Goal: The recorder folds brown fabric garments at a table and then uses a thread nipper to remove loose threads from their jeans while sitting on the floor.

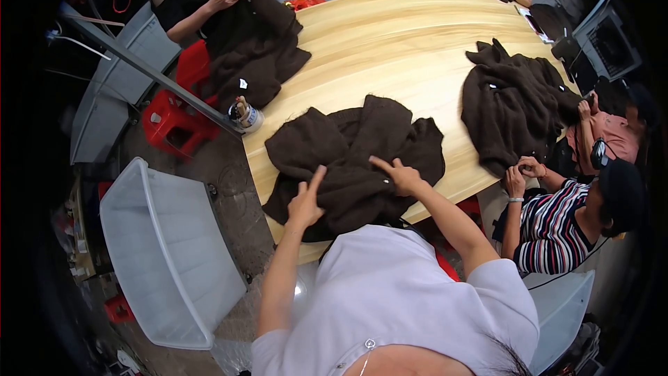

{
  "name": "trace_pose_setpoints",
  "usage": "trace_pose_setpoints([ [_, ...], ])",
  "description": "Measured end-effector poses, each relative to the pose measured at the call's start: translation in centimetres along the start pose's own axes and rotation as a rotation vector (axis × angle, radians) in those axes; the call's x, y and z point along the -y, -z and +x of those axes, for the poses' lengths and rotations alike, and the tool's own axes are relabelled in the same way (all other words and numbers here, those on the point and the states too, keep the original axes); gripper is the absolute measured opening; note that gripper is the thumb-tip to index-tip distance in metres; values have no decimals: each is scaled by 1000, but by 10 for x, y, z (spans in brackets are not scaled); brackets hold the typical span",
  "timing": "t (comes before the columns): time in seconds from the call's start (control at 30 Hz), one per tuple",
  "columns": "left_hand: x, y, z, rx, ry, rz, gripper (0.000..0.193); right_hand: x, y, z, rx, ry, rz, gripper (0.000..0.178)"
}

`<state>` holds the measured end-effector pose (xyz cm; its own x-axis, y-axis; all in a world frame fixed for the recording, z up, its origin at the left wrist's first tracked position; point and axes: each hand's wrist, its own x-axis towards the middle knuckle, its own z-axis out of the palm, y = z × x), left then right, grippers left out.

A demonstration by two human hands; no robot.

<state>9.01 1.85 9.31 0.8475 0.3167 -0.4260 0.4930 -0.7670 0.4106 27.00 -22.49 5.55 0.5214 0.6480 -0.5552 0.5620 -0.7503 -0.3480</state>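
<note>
A dark brown knitted garment (355,146) lies bunched and folded on the light wooden table in front of me. My left hand (306,203) is over its near left part, with the index finger stretched out and pointing away from me. On the right, my right hand (403,177) rests on or just above the knit. Its index finger points left and its thumb stands apart. The remaining fingers of both hands are curled and partly hidden. No fabric shows pinched in either hand. A small white spot (387,182) sits on the knit beside my right hand.
The wooden table (376,35) also bears another brown garment (515,97) at right. A tin of tools (247,117) stands at its left edge. Co-workers handle brown knits around the table. Left are a metal pole, red stools (177,122) and a large pale bin (174,257).
</note>
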Motion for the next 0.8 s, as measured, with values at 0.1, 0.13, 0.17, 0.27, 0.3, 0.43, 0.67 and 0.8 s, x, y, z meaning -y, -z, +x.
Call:
trace_pose_setpoints([
  [0.1, 12, -26, 46, -201, -274, -209, 43, -4, -10, 39, -56, 143, 20, 46],
  [0.13, 4, -7, 59, -348, -439, -475, 37, -13, 3, 47, -390, 253, 226, 40],
  [0.17, -24, 27, 68, -505, -497, -564, 28, -31, 17, 52, -726, 344, 426, 35],
  [0.27, -80, 124, 54, -526, -305, -1540, 53, 4, 167, 2, -815, 151, 1475, 28],
  [0.3, -85, 149, 48, -575, -366, -1646, 60, 16, 209, -17, -967, 255, 1534, 25],
  [0.43, -136, 202, 34, -732, -815, -1279, 67, 46, 287, -42, -1323, 929, 1451, 34],
  [0.67, -35, 79, 51, -454, -182, -759, 36, -2, 157, 7, -840, 476, 322, 78],
  [0.8, 85, -57, -9, -380, 99, -670, 19, -89, -9, 23, -370, -18, 522, 31],
])
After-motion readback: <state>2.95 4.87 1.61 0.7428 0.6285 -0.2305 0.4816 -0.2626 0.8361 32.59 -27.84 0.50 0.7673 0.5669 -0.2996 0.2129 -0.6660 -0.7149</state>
